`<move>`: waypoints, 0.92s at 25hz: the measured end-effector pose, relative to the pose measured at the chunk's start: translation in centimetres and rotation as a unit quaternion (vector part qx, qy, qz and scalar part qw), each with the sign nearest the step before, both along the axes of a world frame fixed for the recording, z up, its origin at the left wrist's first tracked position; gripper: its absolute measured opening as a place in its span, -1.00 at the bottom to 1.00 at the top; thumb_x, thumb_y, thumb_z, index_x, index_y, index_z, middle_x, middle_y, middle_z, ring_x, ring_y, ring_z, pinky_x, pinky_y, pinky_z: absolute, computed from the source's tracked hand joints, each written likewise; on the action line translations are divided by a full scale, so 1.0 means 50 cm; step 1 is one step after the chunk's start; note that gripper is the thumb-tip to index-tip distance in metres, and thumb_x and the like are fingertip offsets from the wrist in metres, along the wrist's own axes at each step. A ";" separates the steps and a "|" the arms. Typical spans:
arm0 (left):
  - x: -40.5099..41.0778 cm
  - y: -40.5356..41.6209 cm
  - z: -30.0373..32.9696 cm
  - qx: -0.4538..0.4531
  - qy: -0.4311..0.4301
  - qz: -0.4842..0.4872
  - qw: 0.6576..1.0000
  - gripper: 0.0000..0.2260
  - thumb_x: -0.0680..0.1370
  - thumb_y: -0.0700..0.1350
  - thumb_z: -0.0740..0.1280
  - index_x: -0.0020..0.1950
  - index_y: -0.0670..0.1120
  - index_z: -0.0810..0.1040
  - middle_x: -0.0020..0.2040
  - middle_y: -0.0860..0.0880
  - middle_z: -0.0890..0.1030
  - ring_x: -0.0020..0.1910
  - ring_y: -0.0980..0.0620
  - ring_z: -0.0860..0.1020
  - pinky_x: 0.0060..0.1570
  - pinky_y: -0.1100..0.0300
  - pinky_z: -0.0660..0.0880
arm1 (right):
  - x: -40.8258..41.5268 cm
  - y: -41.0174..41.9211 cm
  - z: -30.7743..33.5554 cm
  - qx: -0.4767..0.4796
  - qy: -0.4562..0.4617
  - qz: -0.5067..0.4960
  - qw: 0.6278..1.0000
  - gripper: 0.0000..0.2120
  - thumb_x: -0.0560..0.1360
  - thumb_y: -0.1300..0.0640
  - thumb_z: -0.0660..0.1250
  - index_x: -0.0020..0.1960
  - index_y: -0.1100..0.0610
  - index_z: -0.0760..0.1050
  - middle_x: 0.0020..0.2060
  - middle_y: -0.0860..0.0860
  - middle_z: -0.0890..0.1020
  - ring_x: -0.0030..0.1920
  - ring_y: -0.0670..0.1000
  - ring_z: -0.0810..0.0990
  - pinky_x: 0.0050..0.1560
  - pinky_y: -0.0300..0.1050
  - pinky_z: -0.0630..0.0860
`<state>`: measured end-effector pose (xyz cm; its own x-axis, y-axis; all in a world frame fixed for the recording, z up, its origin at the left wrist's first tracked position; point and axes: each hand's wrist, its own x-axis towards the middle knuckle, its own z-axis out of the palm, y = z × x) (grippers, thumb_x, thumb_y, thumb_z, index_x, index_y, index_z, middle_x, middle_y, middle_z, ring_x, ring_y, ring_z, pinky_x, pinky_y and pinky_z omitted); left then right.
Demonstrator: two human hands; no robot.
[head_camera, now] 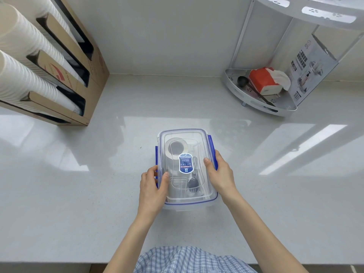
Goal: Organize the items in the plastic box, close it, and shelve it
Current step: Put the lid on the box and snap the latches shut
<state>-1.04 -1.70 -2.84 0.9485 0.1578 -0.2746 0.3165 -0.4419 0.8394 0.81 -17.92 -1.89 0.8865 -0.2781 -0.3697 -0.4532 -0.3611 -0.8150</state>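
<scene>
The plastic box (pixel 187 168) sits between the left hand (pixel 152 186) and right hand (pixel 219 172), both gripping its sides. If a blue clip (pixel 212 148) stays loose, I think the lid could pop off.

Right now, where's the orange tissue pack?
In the head view, far right: the orange tissue pack lies on the corner rack's bottom tier, between a black scoop and a printed box.

nothing really readable: the blue sticker (pixel 185 163) on the lid (pixel 199 154) and the carton (pixel 307 71) print are too blurry
</scene>
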 end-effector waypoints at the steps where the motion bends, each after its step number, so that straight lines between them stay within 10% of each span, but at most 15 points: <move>1: 0.001 0.000 0.000 0.000 -0.001 0.000 1.000 -0.64 0.55 -0.04 0.18 0.32 -0.12 0.32 0.25 -0.11 0.38 0.19 -0.02 0.39 0.23 0.08 0.34 | 0.002 0.001 -0.002 -0.008 -0.004 0.000 1.000 -0.52 0.58 0.06 0.12 0.47 0.12 0.15 0.39 0.06 0.41 0.37 0.10 0.38 0.36 -0.08 0.29; 13: 0.019 0.022 -0.002 -0.117 0.160 0.025 0.980 -0.35 0.49 0.10 0.25 0.47 -0.13 0.07 0.45 -0.10 0.27 0.41 -0.07 0.28 0.38 0.02 0.24 | 0.004 0.017 -0.010 -0.081 -0.030 0.007 0.996 -0.54 0.60 0.06 0.03 0.47 0.13 0.11 0.24 0.20 0.53 0.22 0.22 0.48 0.23 0.06 0.40; 23: 0.016 0.021 0.011 -0.156 0.071 0.010 0.985 -0.81 0.51 -0.01 0.26 0.11 0.04 0.44 -0.06 0.07 0.56 -0.12 0.20 0.49 -0.17 0.35 0.43 | 0.001 0.018 -0.010 -0.070 -0.031 0.004 0.997 -0.53 0.60 0.04 0.02 0.48 0.12 0.08 0.28 0.18 0.49 0.24 0.20 0.46 0.27 0.08 0.40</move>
